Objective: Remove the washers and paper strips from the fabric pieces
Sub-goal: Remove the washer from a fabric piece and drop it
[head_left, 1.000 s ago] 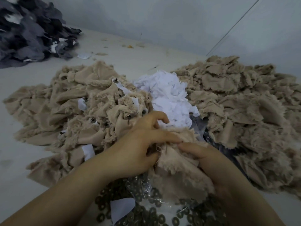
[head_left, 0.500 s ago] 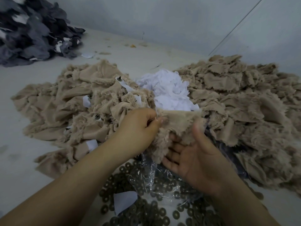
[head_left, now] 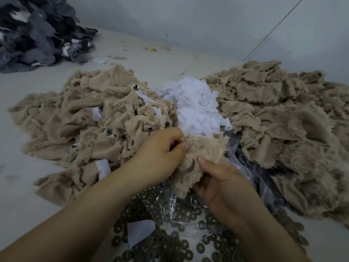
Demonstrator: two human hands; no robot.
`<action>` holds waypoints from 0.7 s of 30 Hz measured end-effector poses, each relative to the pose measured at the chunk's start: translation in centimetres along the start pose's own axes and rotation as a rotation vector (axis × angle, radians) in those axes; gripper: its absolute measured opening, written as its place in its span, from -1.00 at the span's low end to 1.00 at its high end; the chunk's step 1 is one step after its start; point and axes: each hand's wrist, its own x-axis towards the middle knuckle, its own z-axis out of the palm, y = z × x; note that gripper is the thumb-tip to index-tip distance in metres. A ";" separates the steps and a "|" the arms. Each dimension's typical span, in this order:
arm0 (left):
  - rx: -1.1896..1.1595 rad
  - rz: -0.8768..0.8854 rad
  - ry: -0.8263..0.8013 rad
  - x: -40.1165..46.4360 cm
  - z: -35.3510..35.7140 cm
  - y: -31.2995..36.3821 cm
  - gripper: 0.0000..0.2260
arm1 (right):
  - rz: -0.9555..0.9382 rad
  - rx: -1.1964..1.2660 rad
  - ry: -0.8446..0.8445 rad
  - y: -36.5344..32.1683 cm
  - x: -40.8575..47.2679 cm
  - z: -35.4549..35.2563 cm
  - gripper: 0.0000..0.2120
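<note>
A beige furry fabric piece (head_left: 204,150) is held up between both hands at the centre. My left hand (head_left: 160,154) pinches its upper left edge with curled fingers. My right hand (head_left: 224,186) grips it from below, thumb pressed on its front. Whether a washer or strip is still on this piece is hidden. A heap of beige pieces (head_left: 75,120) with washers and white paper strips lies at the left. Dark washers (head_left: 181,244) lie loose on clear plastic near me. Torn white paper strips (head_left: 196,108) are piled just beyond the hands.
A second beige fabric heap (head_left: 283,114) fills the right side. Grey fabric pieces (head_left: 34,33) are piled at the far left corner. A loose white paper piece (head_left: 139,231) lies on the washers. Pale walls rise behind the light table surface (head_left: 22,176).
The right hand turned from open under the fabric to gripping it with the thumb on top. The piece was drawn lower and closer. The left hand stayed pinching its edge.
</note>
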 end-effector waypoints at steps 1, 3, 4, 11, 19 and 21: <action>-0.023 -0.019 0.040 0.0 0.0 -0.2 -0.76 | -0.012 0.002 -0.010 0.0 0.0 0.1 -0.59; -0.074 -0.062 0.117 -0.1 0.0 -0.4 -0.75 | -0.029 0.011 -0.025 0.0 0.0 0.2 -0.58; -0.083 -0.067 0.149 -0.2 0.1 -0.5 -0.74 | -0.033 0.021 -0.028 0.0 0.0 0.2 -0.56; 0.058 0.023 0.115 -1.7 1.3 -0.5 -0.59 | -0.041 0.028 -0.029 0.4 -0.1 0.3 -0.53; -0.246 -0.098 0.197 -1.3 1.4 -0.7 -0.78 | -0.056 0.023 -0.008 0.3 -0.1 0.2 -0.64; -0.433 -0.190 0.193 -1.2 1.6 -0.5 -0.77 | -0.042 0.032 0.006 0.4 -0.1 0.2 -0.63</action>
